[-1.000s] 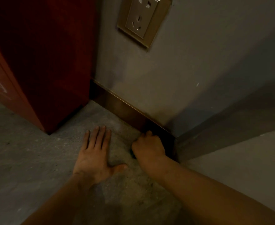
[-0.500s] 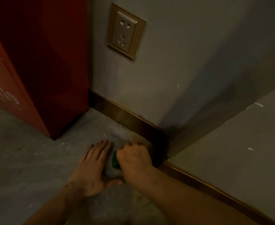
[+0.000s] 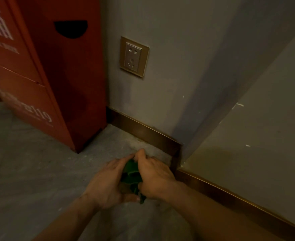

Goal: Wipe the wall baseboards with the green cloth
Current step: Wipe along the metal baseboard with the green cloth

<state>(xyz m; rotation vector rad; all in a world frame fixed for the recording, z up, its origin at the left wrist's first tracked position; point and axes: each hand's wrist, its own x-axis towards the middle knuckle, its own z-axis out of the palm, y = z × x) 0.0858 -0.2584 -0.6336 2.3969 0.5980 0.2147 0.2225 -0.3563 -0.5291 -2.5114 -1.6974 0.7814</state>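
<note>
The green cloth (image 3: 131, 174) is bunched between both of my hands, low over the grey floor, mostly hidden by fingers. My left hand (image 3: 106, 181) grips its left side and my right hand (image 3: 153, 173) grips its right side. The brown baseboard (image 3: 143, 133) runs along the foot of the grey wall just beyond my hands, up to an outer corner. A second stretch of baseboard (image 3: 230, 193) continues along the right wall toward me. Neither hand touches the baseboard.
A red cabinet (image 3: 44, 80) with white lettering stands on the left against the wall. A brass-framed wall socket (image 3: 133, 56) sits above the baseboard. The wall's outer corner (image 3: 179, 153) juts out just right of my hands. Grey floor (image 3: 30, 171) spreads to the left.
My right hand has pulled back from the baseboard corner with the cloth. My left hand has lifted off the floor and taken hold of the cloth too. The view has tilted up.
</note>
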